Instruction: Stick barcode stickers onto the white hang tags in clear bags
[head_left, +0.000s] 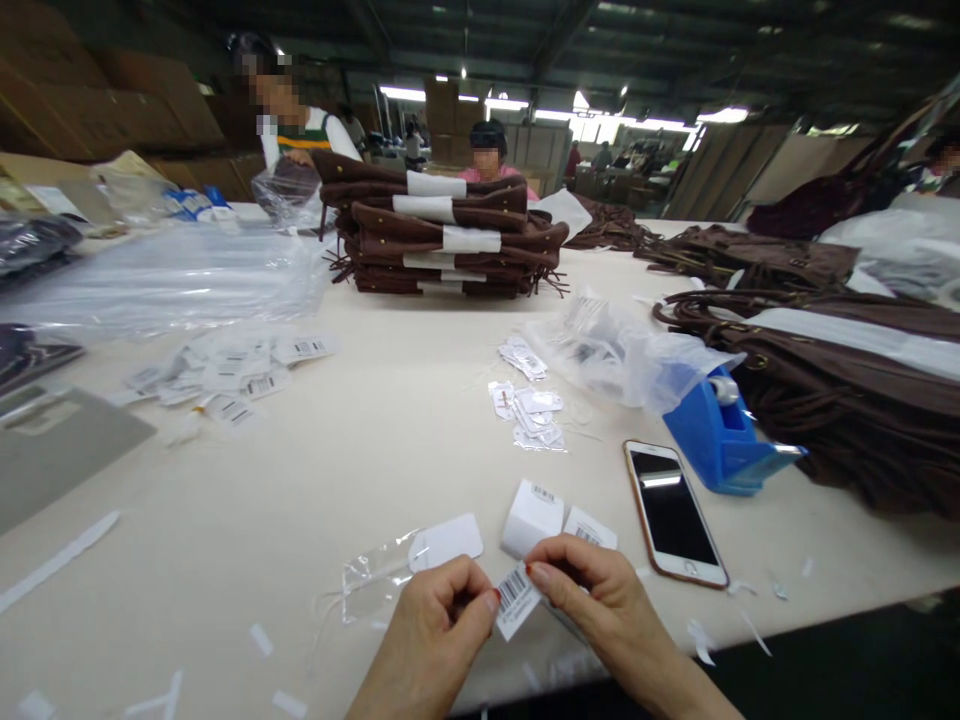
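Between my two hands is a small white barcode label (517,600). My right hand (600,600) is closed, pinching the label's upper right corner between thumb and forefinger. The fingers of my left hand (442,625) are pinched at the label's left edge. Just beyond my right hand lies a curled strip of barcode labels (534,515), partly covered by the fingers. Past my left hand are a blank-faced white hang tag (448,543) and a clear plastic sleeve (379,577) with a thin string.
A phone (675,515) and a blue tape dispenser (724,430) lie to the right. Hang tags (531,415) and loose labels (225,365) lie farther back. Folded brown bags (450,235) are stacked beyond, with more brown bags (847,380) at right. Two people are across the table.
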